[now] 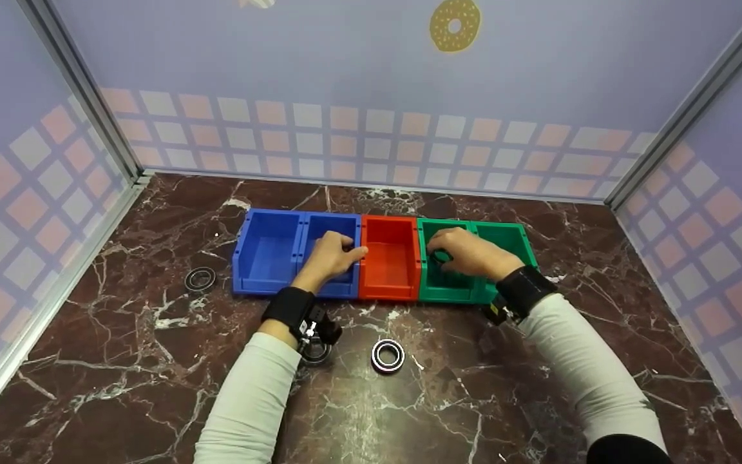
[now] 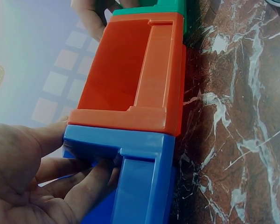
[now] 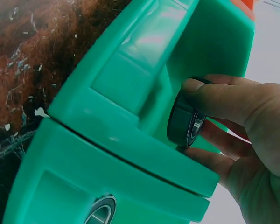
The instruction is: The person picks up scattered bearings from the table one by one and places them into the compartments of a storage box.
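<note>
My right hand (image 1: pixel 471 250) pinches a ball bearing (image 3: pixel 186 116) between thumb and fingers, inside the left green bin (image 1: pixel 445 293). The bearing stands on edge, dark on its outside with a shiny inner ring. My left hand (image 1: pixel 329 258) is at the right-hand blue bin (image 2: pixel 149 144), gripping its side wall next to the red bin (image 1: pixel 389 264). Its thumb lies over that wall, and the other fingers (image 2: pixel 91 186) bend down inside the blue bin.
A second bearing (image 3: pixel 101 212) sits in the right green bin (image 1: pixel 503 238). On the marble-patterned table lie bearings at left (image 1: pixel 200 279), under my left wrist (image 1: pixel 316 351) and in front (image 1: pixel 388 356). Another blue bin (image 1: pixel 268 248) ends the row; panels (image 1: pixel 377 142) enclose the table.
</note>
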`<state>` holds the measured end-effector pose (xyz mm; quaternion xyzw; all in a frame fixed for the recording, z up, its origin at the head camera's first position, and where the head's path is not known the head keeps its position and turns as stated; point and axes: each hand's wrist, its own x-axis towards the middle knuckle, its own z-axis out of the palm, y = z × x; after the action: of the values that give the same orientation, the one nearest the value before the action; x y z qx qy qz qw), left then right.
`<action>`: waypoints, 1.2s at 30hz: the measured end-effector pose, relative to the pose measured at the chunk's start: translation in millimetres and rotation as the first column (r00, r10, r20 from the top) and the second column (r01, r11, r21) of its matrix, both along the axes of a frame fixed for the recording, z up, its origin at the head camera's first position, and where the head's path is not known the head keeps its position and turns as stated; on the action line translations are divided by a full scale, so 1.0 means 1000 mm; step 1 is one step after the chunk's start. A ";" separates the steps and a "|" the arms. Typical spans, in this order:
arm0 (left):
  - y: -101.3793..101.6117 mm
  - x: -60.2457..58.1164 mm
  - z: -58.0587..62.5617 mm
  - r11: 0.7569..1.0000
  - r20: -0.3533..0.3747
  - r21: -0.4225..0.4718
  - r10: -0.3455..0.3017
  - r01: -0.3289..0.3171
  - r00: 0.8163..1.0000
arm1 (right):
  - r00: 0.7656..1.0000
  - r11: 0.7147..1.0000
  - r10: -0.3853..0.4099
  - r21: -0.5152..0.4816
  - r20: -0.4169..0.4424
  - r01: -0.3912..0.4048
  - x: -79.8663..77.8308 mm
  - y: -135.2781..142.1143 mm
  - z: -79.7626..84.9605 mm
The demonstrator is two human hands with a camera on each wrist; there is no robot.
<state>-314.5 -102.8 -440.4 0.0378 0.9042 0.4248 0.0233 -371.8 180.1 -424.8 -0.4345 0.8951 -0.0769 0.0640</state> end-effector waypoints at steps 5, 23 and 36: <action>0.000 0.000 0.000 1.000 -0.011 -0.006 -0.009 0.009 1.000 | 0.999 1.000 0.030 -0.007 -0.014 -0.030 0.000 -0.001 -0.003; 0.000 -0.001 -0.001 1.000 0.009 -0.015 0.002 -0.002 1.000 | 1.000 1.000 0.013 0.014 -0.004 -0.013 0.001 -0.002 -0.013; 0.001 0.001 0.001 1.000 -0.001 -0.026 0.013 -0.013 1.000 | 0.999 0.999 -0.024 0.039 -0.044 0.026 0.004 -0.006 -0.018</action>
<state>-313.7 -102.0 -439.5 0.0317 0.9098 0.4132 0.0206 -368.3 174.2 -442.7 -0.4233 0.9031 -0.0507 0.0521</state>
